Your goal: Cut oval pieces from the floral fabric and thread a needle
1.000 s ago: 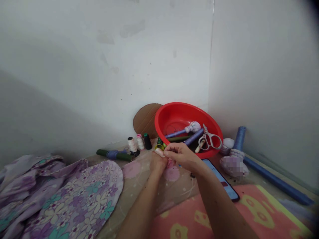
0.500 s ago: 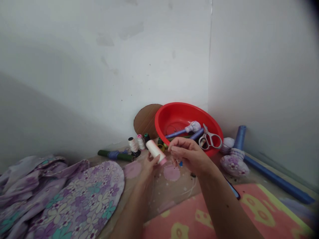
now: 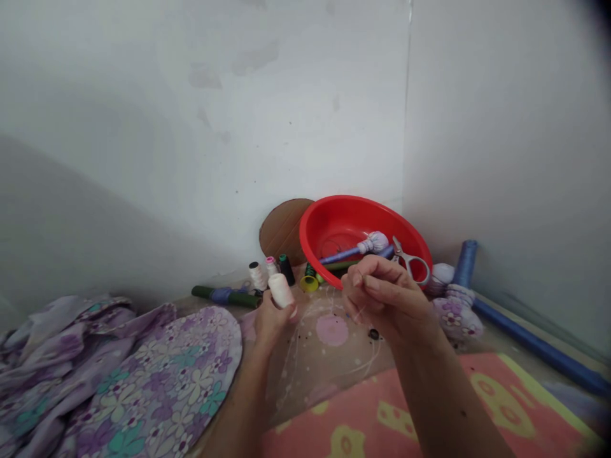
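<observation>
My left hand (image 3: 271, 324) grips a white thread spool (image 3: 281, 291), which stands tilted above the fingers. My right hand (image 3: 384, 296) hovers in front of the rim of a red plastic basin (image 3: 334, 229), with fingertips pinched together on a thin white thread (image 3: 357, 314). The thread is too fine to follow back to the spool. A small black button (image 3: 373, 334) lies just below my right hand on a sheet of clear plastic with pink dots (image 3: 329, 356). A small yellow-green spool (image 3: 309, 283) sits between my hands.
Steel scissors (image 3: 410, 264) and a blue-handled swab (image 3: 372, 243) lie in the basin. Several spools (image 3: 270, 270) stand by the wall. Floral purple cloth (image 3: 167, 375) lies left, a pink mat (image 3: 501, 407) at front right, and a blue rod (image 3: 539, 353) right.
My left hand has lowered the spool and turned it more upright. My right hand has moved right and closer to the basin. The phone near my right arm is no longer visible.
</observation>
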Motion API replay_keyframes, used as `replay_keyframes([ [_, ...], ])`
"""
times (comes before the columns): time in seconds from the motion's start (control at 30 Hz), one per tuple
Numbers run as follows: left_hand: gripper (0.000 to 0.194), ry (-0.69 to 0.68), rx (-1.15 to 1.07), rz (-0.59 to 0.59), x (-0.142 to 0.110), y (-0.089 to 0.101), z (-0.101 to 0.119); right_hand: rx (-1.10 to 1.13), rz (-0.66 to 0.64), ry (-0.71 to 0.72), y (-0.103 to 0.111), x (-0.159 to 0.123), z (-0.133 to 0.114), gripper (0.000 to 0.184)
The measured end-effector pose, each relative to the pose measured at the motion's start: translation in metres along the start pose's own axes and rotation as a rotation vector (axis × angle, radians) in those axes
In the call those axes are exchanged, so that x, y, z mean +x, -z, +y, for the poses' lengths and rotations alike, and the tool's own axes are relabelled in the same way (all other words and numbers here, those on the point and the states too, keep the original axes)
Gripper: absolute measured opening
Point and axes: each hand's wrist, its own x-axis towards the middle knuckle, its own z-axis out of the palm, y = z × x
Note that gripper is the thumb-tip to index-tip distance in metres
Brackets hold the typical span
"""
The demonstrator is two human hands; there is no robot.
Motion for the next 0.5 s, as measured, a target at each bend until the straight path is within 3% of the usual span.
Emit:
replay_keyframes([
  [0.27, 0.042, -0.096, -0.065, -0.015, -0.007, -0.009, -0.009, 0.006, 0.01, 0.021, -0.002, -0.003, -0.001, 0.009],
  [0.5, 0.043, -0.053, -0.22, 0.205, 0.004, 0.012, -0.022, 0.0, 0.022, 0.019, -0.002, 0.0, -0.002, 0.008],
])
